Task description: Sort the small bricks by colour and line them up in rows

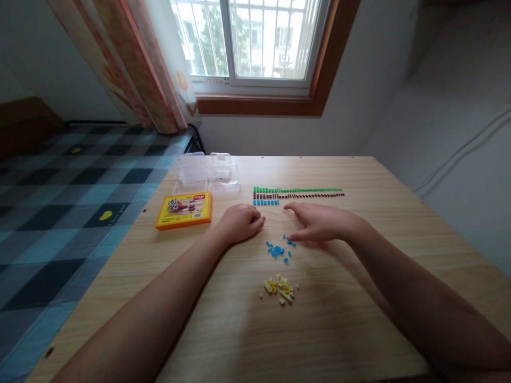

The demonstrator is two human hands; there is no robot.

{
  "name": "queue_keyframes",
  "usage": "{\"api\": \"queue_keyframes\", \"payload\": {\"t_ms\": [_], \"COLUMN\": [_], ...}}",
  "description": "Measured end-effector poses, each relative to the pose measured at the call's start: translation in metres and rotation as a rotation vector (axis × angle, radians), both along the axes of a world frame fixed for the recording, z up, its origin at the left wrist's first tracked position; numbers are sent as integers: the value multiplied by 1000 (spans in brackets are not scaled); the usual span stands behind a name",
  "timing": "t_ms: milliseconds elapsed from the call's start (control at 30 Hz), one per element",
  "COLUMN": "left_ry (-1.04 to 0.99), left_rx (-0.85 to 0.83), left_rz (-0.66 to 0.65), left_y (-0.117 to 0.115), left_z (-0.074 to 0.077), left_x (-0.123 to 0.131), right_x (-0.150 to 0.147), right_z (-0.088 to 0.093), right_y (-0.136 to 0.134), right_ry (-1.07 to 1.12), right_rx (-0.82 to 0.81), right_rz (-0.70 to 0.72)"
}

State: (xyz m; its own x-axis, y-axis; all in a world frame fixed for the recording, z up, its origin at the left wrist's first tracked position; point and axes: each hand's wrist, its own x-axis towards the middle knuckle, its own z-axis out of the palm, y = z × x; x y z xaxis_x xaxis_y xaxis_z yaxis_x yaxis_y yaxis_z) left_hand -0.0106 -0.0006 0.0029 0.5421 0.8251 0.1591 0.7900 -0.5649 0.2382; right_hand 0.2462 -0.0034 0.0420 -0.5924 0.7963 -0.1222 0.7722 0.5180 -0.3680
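Note:
My left hand [241, 222] lies on the table with its fingers curled in; whether they hold anything is hidden. Across from it, my right hand [317, 220] has thumb and index finger spread apart, with nothing visible between them. Its index fingertip is just right of a short row of small blue blocks [265, 202]. The thumb comes down at the edge of a loose pile of blue blocks [276, 250]. Beyond the hands run longer lines of green blocks [297, 190] and brown blocks [297, 196]. A heap of yellow and cream blocks [281, 288] lies nearer to me.
A yellow-orange box [184, 210] with a printed lid lies left of my left hand. Behind it stand clear plastic containers [207, 173]. The wooden table [383, 303] ends at a wall under a window. A bed with a checked cover [80, 213] adjoins its left side.

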Motion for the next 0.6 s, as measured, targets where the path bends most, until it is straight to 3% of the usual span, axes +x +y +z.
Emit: {"api": "queue_keyframes", "payload": {"t_ms": [267, 600], "left_ry": [24, 39], "left_rx": [-134, -223], "left_rz": [34, 36], "left_y": [-5, -13], "left_z": [12, 24], "left_x": [4, 8], "right_x": [-15, -18], "right_z": [3, -1], "right_y": [-36, -39], "right_ry": [-80, -160], "right_rx": [31, 77], "right_rz": [27, 20]}}
